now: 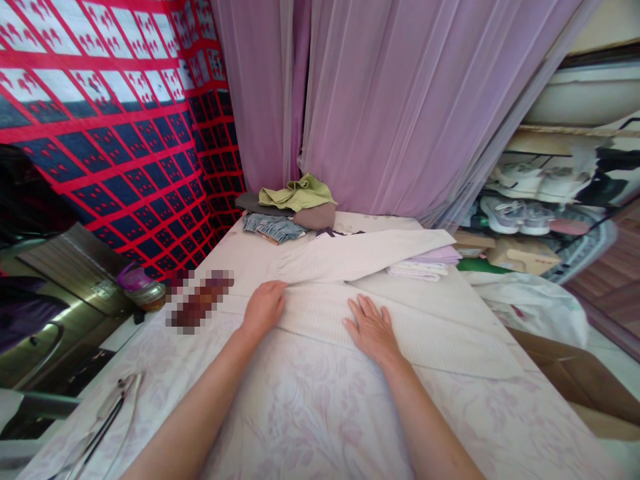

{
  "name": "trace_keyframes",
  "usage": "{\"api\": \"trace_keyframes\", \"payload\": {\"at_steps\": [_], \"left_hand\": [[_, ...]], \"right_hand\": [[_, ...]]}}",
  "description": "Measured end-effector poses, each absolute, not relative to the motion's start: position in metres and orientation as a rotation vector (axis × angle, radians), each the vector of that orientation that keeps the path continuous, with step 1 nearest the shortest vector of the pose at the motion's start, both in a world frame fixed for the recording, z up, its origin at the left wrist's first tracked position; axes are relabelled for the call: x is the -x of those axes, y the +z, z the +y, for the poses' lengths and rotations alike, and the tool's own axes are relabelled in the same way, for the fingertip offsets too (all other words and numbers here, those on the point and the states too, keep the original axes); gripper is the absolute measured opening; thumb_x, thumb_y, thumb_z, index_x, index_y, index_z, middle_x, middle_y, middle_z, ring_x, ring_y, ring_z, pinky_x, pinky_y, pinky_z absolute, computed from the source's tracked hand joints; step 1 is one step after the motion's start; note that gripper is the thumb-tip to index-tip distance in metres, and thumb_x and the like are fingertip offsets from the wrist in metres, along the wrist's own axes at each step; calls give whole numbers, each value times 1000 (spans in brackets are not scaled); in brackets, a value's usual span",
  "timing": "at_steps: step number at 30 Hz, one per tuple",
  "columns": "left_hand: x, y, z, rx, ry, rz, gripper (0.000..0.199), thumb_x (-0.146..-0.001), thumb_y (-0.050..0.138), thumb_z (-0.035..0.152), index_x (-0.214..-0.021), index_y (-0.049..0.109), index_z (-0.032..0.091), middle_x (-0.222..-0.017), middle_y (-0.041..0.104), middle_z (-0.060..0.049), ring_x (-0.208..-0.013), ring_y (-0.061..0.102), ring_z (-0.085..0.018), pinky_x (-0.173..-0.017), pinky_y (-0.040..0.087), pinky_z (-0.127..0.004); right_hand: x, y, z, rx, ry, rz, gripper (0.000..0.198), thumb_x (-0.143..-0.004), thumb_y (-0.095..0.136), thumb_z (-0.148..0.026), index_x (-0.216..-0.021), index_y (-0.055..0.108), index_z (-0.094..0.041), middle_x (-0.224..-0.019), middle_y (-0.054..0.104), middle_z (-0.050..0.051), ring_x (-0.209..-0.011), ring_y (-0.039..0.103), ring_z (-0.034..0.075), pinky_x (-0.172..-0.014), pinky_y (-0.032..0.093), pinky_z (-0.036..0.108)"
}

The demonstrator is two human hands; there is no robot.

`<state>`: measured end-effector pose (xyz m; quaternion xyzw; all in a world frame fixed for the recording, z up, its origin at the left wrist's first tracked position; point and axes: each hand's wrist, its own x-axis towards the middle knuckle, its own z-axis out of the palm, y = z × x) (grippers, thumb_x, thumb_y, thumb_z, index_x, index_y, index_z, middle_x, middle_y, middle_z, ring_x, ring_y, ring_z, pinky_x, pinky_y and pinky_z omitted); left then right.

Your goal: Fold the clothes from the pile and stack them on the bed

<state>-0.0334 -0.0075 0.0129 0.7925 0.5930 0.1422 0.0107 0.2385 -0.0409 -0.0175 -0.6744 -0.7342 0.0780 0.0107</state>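
Observation:
A pair of off-white ribbed trousers [425,333] lies spread on the bed, its two legs apart and pointing right. My left hand [265,307] is at the waist end, with the fingers curled together on the fabric; its fingertips are partly hidden. Flat on the nearer leg rests my right hand [373,327], its fingers spread and holding nothing. Beyond the farther leg sits a small stack of folded lilac and white cloths [425,263], partly covered by that leg.
Folded clothes, with a green garment [300,193] on top, are piled at the bed's far end by a purple curtain [380,107]. Cables [107,420] lie at the near left. Shelves with shoes [520,213] and a cardboard box [575,373] stand on the right.

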Motion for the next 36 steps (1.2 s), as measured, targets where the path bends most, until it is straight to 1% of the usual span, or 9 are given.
{"api": "trace_keyframes", "payload": {"at_steps": [3,5,8,12,18,21,24,29,36], "left_hand": [[9,-1,-7,-2534,276,1570,45,-94,38,36,-134,50,18,-142,49,-9,-134,39,-23,-112,28,-40],[1,-11,-7,-2520,179,1597,53,-94,36,44,-140,43,18,-150,38,-9,-140,29,-26,-114,20,-47],[-1,-19,-8,-2536,164,1674,57,-93,35,50,-143,40,22,-153,31,-8,-142,23,-28,-115,14,-51],[1,-19,-9,-2583,181,1729,57,-92,38,51,-142,42,22,-153,31,-9,-142,24,-30,-114,14,-52],[1,-16,-8,-2635,191,1769,63,-90,40,52,-139,44,12,-142,46,-16,-131,40,-30,-110,26,-46],[2,-18,-8,-2634,206,1802,64,-89,42,53,-137,46,11,-144,43,-17,-132,38,-30,-110,27,-44],[2,-20,-7,-2597,207,1836,63,-88,43,53,-136,48,14,-150,35,-15,-138,30,-32,-110,26,-47],[0,-21,-7,-2585,178,1822,63,-88,41,53,-138,46,15,-150,37,-12,-139,29,-31,-111,24,-48],[-3,-18,-10,-2583,154,1870,61,-88,42,53,-137,47,18,-152,33,-11,-141,24,-32,-113,14,-54]], "right_hand": [[-237,-16,-42,2080,259,-2285,57,-95,29,-47,-146,33,-24,-156,21,8,-143,17,24,-113,8,53],[-240,-15,-43,2044,269,-2298,57,-95,30,-48,-146,33,-24,-156,22,8,-143,17,23,-114,8,51],[-255,-14,-47,2082,236,-2260,57,-94,31,-48,-147,32,-25,-156,23,7,-143,16,23,-114,8,50],[-289,-14,-54,2294,212,-2089,57,-95,28,-48,-147,31,-25,-157,20,8,-144,13,25,-112,7,56],[-315,-20,-63,2300,254,-2079,58,-95,25,-51,-147,31,-25,-157,19,8,-144,14,24,-112,7,53],[-317,-22,-66,2293,226,-2055,58,-95,28,-50,-146,32,-24,-157,21,8,-143,15,24,-112,7,52],[-318,-19,-65,2276,181,-2011,52,-94,33,-46,-141,42,-25,-153,31,8,-140,23,25,-111,12,51],[-301,3,-37,2151,101,-1936,38,-92,38,-30,-120,62,-24,-126,61,6,-116,50,21,-100,31,37],[-234,9,20,2051,200,-1992,31,-89,47,-41,-107,69,-30,-108,67,4,-106,53,22,-85,36,33]]}}
